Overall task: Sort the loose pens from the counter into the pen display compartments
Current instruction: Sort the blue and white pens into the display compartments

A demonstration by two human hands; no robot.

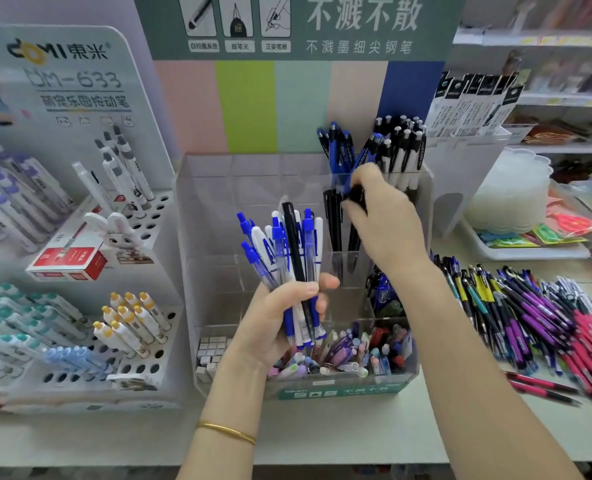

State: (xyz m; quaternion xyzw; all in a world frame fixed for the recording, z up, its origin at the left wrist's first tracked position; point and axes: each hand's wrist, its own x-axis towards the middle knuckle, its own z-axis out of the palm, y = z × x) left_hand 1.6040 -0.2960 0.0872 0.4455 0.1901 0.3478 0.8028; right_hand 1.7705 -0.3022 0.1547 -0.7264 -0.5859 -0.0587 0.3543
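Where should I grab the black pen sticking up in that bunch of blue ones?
Pinch the black pen near its top end, coming from above. It stands nearly upright and pokes out higher than the blue-and-white pens around it, while the left hand wraps its lower part, so only the top is free.

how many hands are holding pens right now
2. The left hand grips a pen bundle in front of the clear display; the right hand pinches a dark pen over its middle-right compartment.
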